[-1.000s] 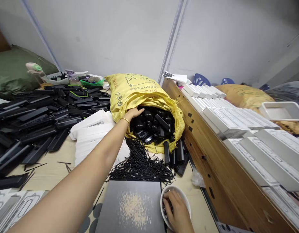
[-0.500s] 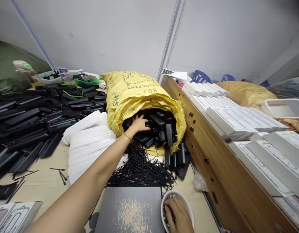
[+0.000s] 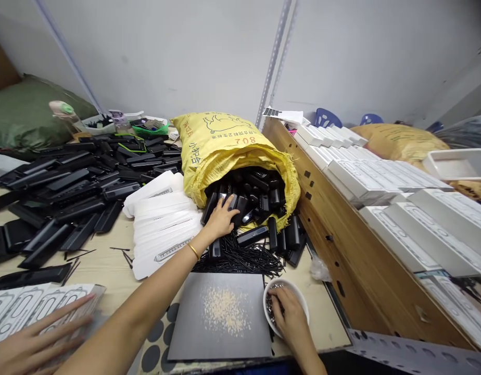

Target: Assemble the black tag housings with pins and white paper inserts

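Observation:
My left hand [image 3: 220, 216], a gold bangle at its wrist, lies with fingers spread on black plastic cases [image 3: 260, 200] at the mouth of a yellow woven sack [image 3: 228, 138]. Below it, a heap of thin black sticks [image 3: 252, 262] spills from the sack. My right hand [image 3: 290, 310] reaches into a white bowl [image 3: 305, 306] of small shiny metal parts [image 3: 270, 307]. Its fingers are curled together in the bowl, and what they hold is hidden. Between my arms lies a grey plate [image 3: 186, 325] with pale granules [image 3: 227, 311] scattered on it.
At lower left, another person's hand [image 3: 41, 338] is over printed white boxes [image 3: 29, 304]. White printed sleeves [image 3: 162, 224] are stacked left of the sack; more black cases [image 3: 76, 182] cover the table beyond. A wooden partition [image 3: 342, 245] runs along the right, with white boxes [image 3: 428, 234] behind it.
My left hand has drawn back from inside the sack toward me, and black cases have come forward at its mouth. My right hand stays in the bowl. Another person's hand has appeared at lower left.

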Tool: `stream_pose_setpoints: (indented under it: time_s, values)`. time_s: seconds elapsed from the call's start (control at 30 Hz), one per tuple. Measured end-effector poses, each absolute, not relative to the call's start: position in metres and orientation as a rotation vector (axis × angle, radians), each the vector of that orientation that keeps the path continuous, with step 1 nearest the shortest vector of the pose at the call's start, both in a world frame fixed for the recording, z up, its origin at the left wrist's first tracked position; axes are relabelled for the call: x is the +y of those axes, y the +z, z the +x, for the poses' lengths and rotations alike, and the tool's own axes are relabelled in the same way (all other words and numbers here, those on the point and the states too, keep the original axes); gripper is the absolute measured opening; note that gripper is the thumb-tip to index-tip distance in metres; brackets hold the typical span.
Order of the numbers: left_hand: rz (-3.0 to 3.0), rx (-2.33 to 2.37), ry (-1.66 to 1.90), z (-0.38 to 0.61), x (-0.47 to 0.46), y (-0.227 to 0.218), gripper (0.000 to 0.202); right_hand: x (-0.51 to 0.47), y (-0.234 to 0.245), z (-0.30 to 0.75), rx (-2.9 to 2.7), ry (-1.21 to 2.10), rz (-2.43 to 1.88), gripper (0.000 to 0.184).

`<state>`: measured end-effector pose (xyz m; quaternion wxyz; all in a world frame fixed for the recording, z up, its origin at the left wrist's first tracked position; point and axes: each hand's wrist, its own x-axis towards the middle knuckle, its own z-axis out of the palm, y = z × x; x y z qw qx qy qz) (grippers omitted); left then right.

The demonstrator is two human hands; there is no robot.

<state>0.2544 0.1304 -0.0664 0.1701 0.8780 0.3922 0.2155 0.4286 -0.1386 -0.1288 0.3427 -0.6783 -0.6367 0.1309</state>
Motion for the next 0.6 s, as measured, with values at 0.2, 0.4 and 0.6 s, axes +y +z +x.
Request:
stream_pose_setpoints:
  time_s: [0.2,0.4,0.6]
  values:
    - [1.943,1.172,1.004,0.241,0.108,-0.083,0.07,-0.137,-0.128,0.431,-1.465,0.411,-1.745,0.023]
    - [1.241,1.042,1.076,0.239,0.101,-0.067,0.057,-0.137,-0.116,0.438,-1.133,0.624,-1.709,0.023]
    - [0.668,0.777,0.927,0.226,0.05,-0.048,0.023,-0.113,-0.09,0.401,-0.728,0.876,-1.451,0.023]
